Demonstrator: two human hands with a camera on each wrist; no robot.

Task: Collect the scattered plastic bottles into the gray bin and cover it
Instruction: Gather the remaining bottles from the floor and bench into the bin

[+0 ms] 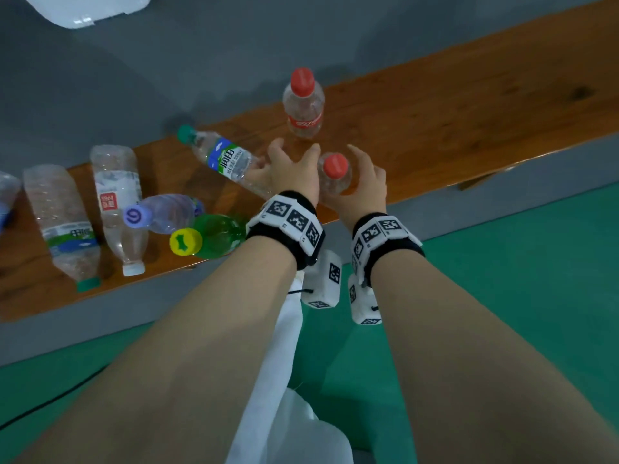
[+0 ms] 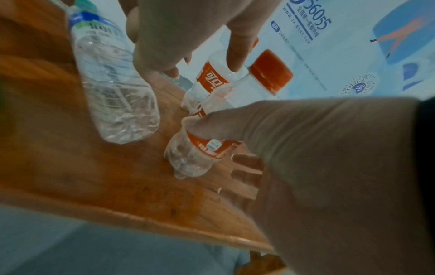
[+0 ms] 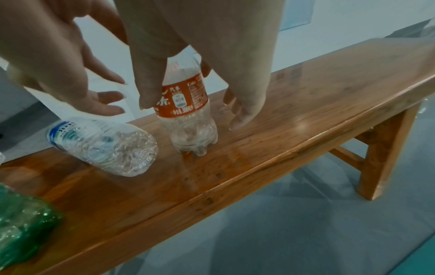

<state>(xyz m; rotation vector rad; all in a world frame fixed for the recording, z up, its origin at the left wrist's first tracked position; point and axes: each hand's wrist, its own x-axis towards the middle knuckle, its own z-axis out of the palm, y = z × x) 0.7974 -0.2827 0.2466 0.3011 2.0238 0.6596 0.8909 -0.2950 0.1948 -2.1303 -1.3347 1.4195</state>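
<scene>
On the wooden bench [image 1: 435, 128] a clear bottle with a red cap and red label [image 1: 335, 175] [image 2: 195, 158] [image 3: 188, 121] stands upright. My right hand [image 1: 363, 184] [image 3: 200, 37] reaches around it; the thumb touches the label, and the fingers [image 3: 237, 111] hang straight, apart from its right side. My left hand [image 1: 289, 165] [image 3: 58, 65] hovers with spread fingers over the base of a lying green-capped water bottle [image 1: 221, 155] [image 2: 110, 83] [image 3: 103, 147], holding nothing. A second red-capped bottle [image 1: 304, 105] [image 2: 209, 80] stands farther back. No gray bin is in view.
Several more bottles lie on the bench's left part, among them a green one with a yellow cap [image 1: 214, 236] and one with a purple cap [image 1: 164, 212]. A white plastic object [image 1: 83, 8] sits on the floor beyond. The bench's leg [image 3: 388, 148] stands on the right.
</scene>
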